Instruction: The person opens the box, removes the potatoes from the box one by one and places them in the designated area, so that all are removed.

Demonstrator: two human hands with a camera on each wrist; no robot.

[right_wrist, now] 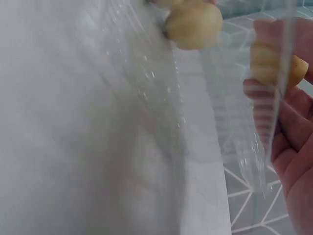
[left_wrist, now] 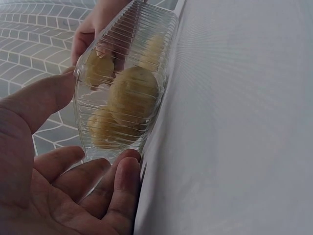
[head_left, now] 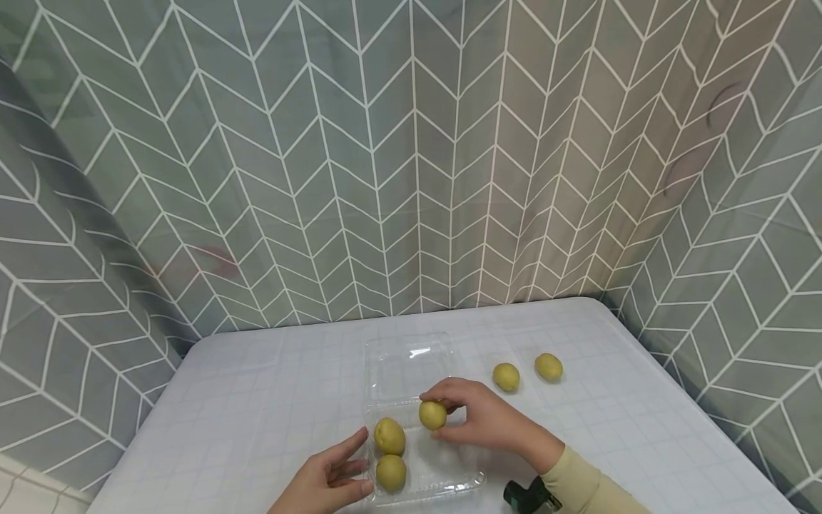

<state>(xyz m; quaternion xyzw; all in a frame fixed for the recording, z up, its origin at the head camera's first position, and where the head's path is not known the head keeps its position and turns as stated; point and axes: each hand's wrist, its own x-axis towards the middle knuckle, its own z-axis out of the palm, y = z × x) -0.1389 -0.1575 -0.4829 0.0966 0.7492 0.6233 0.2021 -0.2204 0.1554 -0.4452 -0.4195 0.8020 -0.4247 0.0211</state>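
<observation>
In the head view a clear plastic clamshell box lies on the table, its lid laid back behind it. Two yellow potatoes stand in the left part of its base, a rear one and a front one. My right hand pinches a third yellow potato between thumb and fingers over the base's back middle. My left hand is at the box's left wall. In the left wrist view its fingers are loosely extended beside the ribbed wall, and the thumb reaches the rim.
Two more yellow potatoes, one nearer and one farther right, lie on the white-covered table right of the lid. A dark object is beside the right wrist. Patterned grey curtains hang around the table.
</observation>
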